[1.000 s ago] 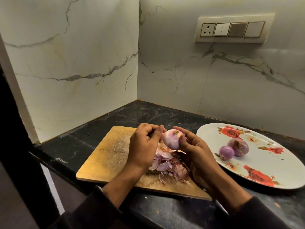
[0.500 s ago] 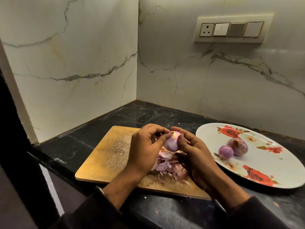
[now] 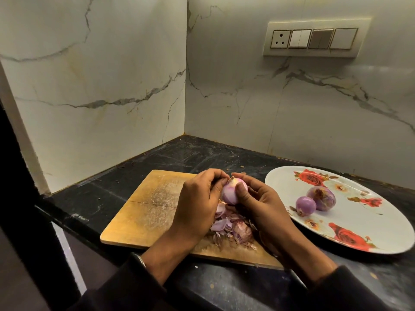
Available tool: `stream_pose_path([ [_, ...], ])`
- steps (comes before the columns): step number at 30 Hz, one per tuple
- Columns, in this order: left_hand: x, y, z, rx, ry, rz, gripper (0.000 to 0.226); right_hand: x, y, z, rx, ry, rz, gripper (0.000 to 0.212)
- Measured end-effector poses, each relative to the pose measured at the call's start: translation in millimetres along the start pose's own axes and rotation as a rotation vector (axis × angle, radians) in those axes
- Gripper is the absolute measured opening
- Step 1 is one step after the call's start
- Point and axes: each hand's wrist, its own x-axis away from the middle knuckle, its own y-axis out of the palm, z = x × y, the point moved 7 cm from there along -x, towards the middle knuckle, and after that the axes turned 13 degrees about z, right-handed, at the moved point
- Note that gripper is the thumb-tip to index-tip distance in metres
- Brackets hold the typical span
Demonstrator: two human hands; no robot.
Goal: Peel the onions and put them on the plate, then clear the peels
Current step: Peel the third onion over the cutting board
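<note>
Above the wooden cutting board (image 3: 143, 209) both my hands hold a pale purple onion (image 3: 231, 193). My right hand (image 3: 260, 207) cups it from the right, thumb pressed on its front. My left hand (image 3: 197, 205) curls against its left side, fingertips pinching at the skin near its top. A heap of purple peels (image 3: 231, 227) lies on the board just under my hands. To the right, a white oval plate (image 3: 359, 232) with red roses carries two peeled onions, a small one (image 3: 305, 205) and a larger one (image 3: 321, 198) touching it.
The board and plate sit on a dark stone counter (image 3: 202, 158) in a corner of marble walls. A switch panel (image 3: 314, 39) hangs on the right wall. The counter's front edge runs just below the board; a dark drop lies to the left.
The onion has been turned a little in my hands and sits slightly lower. My left fingertips have shifted to the skin at its top. Plate and peels are unchanged.
</note>
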Motion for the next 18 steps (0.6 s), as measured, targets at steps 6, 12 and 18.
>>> stream_pose_path([
  [6,1,-2,3,-0.022,0.011,0.014,0.014,2,2,-4,0.010,-0.049,-0.018,0.050],
  [12,0,-4,2,-0.039,-0.017,0.047,0.014,4,6,-5,0.056,-0.115,-0.007,0.051],
  [18,-2,-3,-6,-0.040,-0.088,0.079,0.011,3,9,-5,0.145,-0.193,0.011,0.051],
])
